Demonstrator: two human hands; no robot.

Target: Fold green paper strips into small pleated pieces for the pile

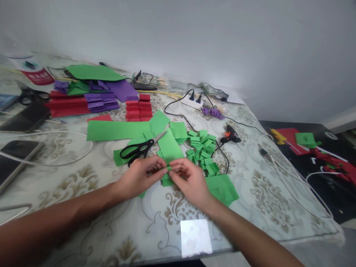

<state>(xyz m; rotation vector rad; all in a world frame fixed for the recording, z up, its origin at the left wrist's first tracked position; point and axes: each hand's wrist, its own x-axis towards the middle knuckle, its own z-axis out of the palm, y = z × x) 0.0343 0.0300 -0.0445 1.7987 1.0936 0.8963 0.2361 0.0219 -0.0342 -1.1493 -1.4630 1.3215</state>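
Between the fingertips of my left hand [144,173] and my right hand [190,180] is a small piece of green paper [168,168], pinched from both sides. Both hands are closed on it, just above more green paper lying on the table. Right behind my left hand lie black-handled scissors [143,148], their blades resting over green sheets. A pile of small folded green paper pieces [202,146] sits beyond my right hand. Another green sheet [222,188] lies to the right of my right wrist, and a long green strip [118,129] stretches to the left behind the scissors.
Red folded paper [138,108] and purple folded paper [101,102] lie toward the back. A black glue gun [230,134] and a white power strip [191,101] with cables stand right of centre. Phones [16,157], a second pair of scissors [30,94] and a bottle [33,70] occupy the left.
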